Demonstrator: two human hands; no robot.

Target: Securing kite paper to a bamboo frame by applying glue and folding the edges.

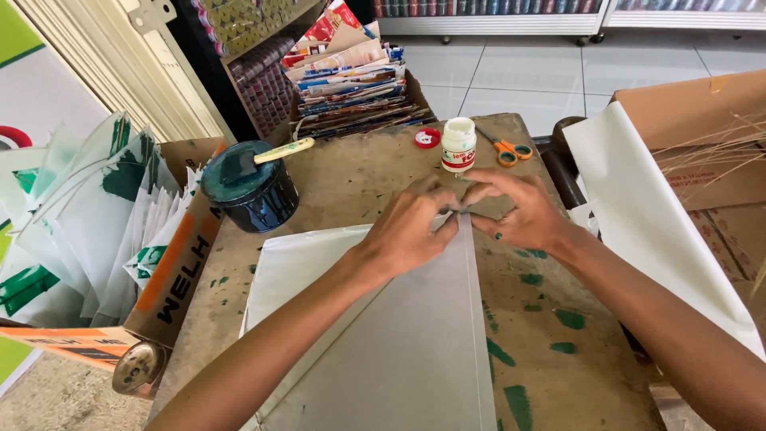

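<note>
Fingers (pixel 447 209) of the left hand (pixel 411 227) and right hand (pixel 519 211) pinched the far corner of a grey paper sheet (pixel 415 335) just below the glue bottle (pixel 458 144), where uneven pressure could skew the fold.

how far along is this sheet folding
Done: the grey sheet lies on the table, one long edge creased. In hand: left hand and right hand pinch its top corner. Left: the glue bottle stands uncapped and the paint pot with its brush waits unused.
</note>
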